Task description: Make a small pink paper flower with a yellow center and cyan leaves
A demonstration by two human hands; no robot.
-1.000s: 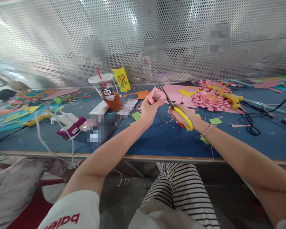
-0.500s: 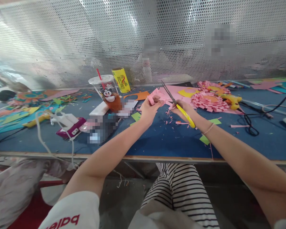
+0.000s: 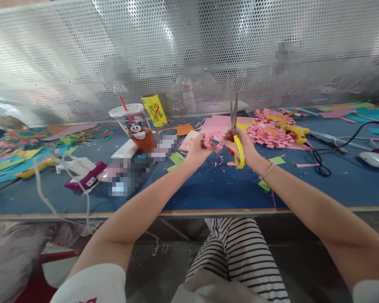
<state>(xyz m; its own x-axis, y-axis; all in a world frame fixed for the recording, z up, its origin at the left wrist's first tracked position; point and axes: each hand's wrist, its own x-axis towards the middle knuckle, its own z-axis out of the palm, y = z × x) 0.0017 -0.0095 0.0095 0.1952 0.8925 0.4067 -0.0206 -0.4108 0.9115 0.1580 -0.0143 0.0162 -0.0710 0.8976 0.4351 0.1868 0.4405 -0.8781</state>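
My left hand [image 3: 199, 150] pinches a curled, fringed pink paper piece [image 3: 209, 139] above the blue table. On the right, my right hand [image 3: 244, 148] is wrapped round scissors [image 3: 239, 147] with yellow and red handles, their blades pointing up and away from me. The fingertips of my right hand are close to the right end of the pink piece; whether they grip it is hard to tell. Behind the hands lies a flat pink sheet [image 3: 216, 123]. Fringed pink paper flowers [image 3: 270, 134] lie to the right of my right hand.
A drink cup [image 3: 139, 130] with a red straw and a yellow box [image 3: 155, 110] stand left of centre. Purple-and-white power strip [image 3: 88, 177], cables and coloured paper lie at left. A yellow glue gun [image 3: 298, 134] with a black cord is at right. A perforated screen [image 3: 208, 42] rises behind.
The scissors have turned from leaning left to nearly upright. My right hand has come closer to the pink piece, which now shows as a curved, fringed strip. The view has shifted slightly.
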